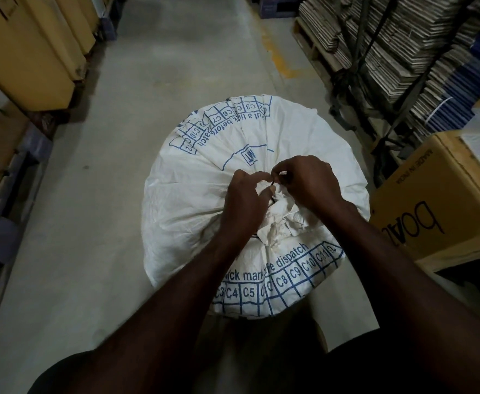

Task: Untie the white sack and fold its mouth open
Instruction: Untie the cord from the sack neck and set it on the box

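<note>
- A big white sack (pixel 204 180) stands on the grey concrete floor (pixel 91 223), in the middle of the aisle and close to the person.
- The sack is full and round, and blue letters and a row of small numbered boxes are printed on it.
- The mouth of the sack is bunched up tight at the top, so the sack is not open.
- A thin dark tie (pixel 272 191) goes around the bunched part. Only small bits of it show between the fingers.
- The crumpled end of the sack (pixel 287 220) sticks out on the near side of the tie, between the two wrists.
- The left hand (pixel 245 199) sits on the left side of the bunch. Its fingers curl in and its thumb touches the cloth beside the tie.
- The right hand (pixel 308 180) sits on the right side. Its thumb and first finger pinch together at the tie.
- The two hands almost touch each other above the knot.
- Both bare arms reach in from the near edge.
- A brown cardboard box (pixel 437 200) with dark letters sits to the right of the sack, just beside it.
- Stacks of flat cardboard (pixel 403 52) are tied up with dark straps on the far right.
- Tall yellow-brown boards (pixel 34 52) lean on the far left.
</note>
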